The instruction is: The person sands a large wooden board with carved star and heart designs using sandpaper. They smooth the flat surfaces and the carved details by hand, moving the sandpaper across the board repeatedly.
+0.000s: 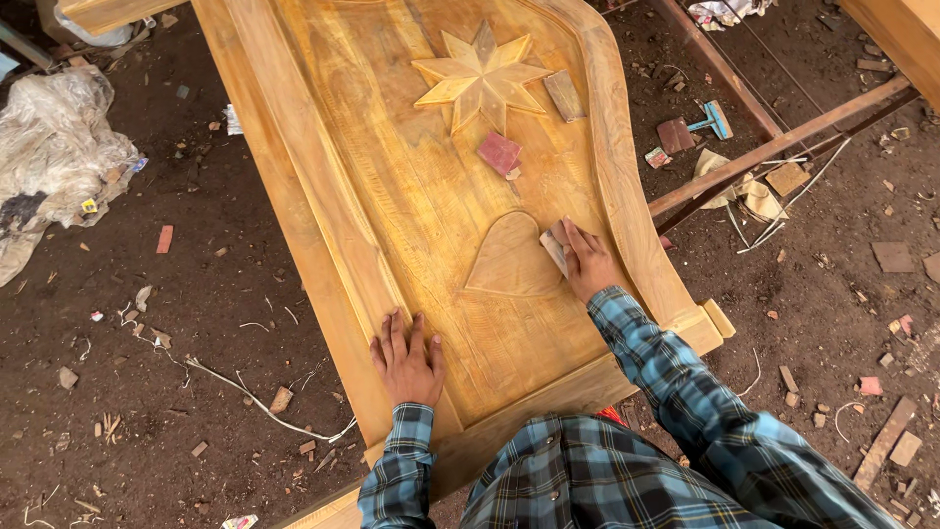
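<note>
A large carved wooden panel (392,225) lies in front of me, with a raised eight-pointed star (482,78) at the far end and a raised heart shape (511,260) nearer me. My right hand (587,264) presses a folded piece of sandpaper (554,245) against the heart's right edge. My left hand (407,360) lies flat with fingers spread on the panel's near left rail, holding nothing. Both arms wear blue plaid sleeves.
A reddish sandpaper piece (499,153) and a small wooden block (565,95) rest on the panel near the star. The dirt floor holds wood scraps, a crumpled plastic sheet (54,147) at left, and long wooden battens (783,142) at right.
</note>
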